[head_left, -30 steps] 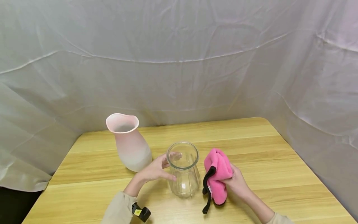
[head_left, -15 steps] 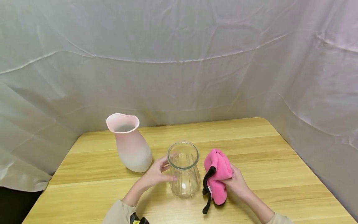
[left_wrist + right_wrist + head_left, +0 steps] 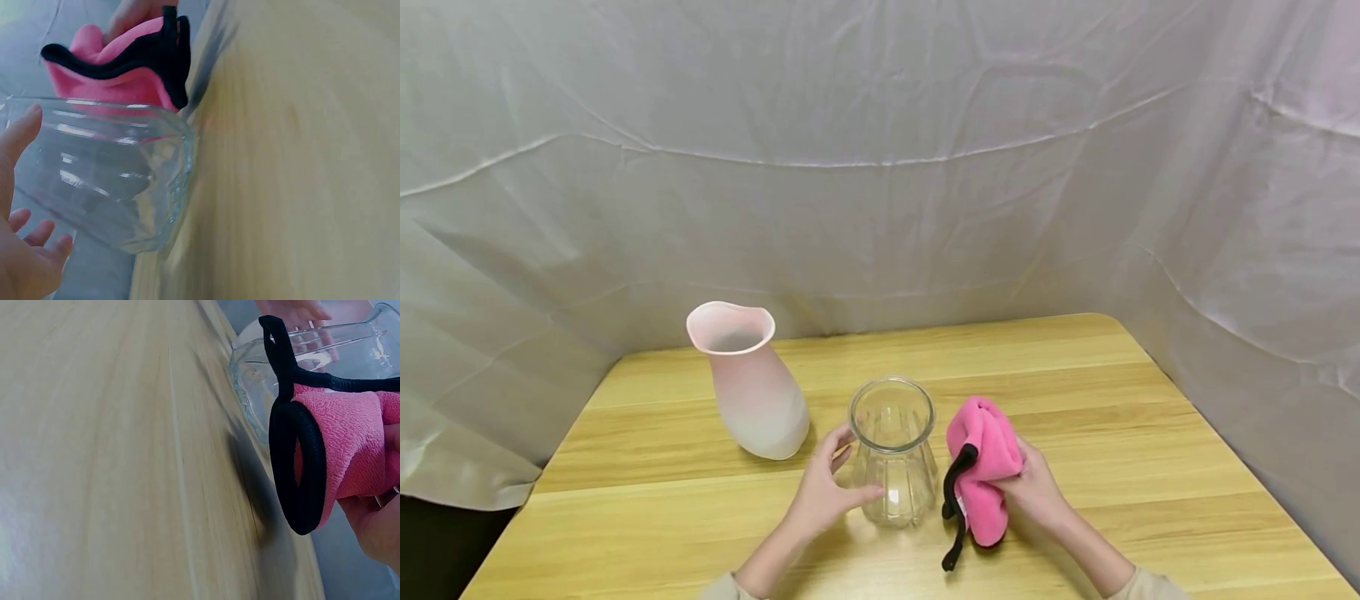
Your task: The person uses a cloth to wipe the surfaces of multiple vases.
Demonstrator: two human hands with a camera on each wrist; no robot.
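Observation:
A clear ribbed glass vase [image 3: 895,492] stands upright near the table's front middle. At its left side my left hand [image 3: 827,492] is spread, thumb at the front of the glass and the other fingers by its back left. The left wrist view has this hand [image 3: 25,250] with fingers apart beside the glass. To the right of the vase, my right hand [image 3: 1037,492] grips a folded pink cloth [image 3: 988,462] with black edging and a black loop hanging down. The right wrist view shows the cloth [image 3: 350,444] raised off the wood, its shadow below.
A pink-and-white vase [image 3: 760,392] with a wavy rim stands at the back left. The wooden table [image 3: 1075,375] has rounded far corners. A grey fabric sheet [image 3: 880,233] hangs behind and along both sides.
My left hand has drawn back and turned, so its fingers show less behind the glass and its forearm sits lower. The right hand and pink cloth are nearly still.

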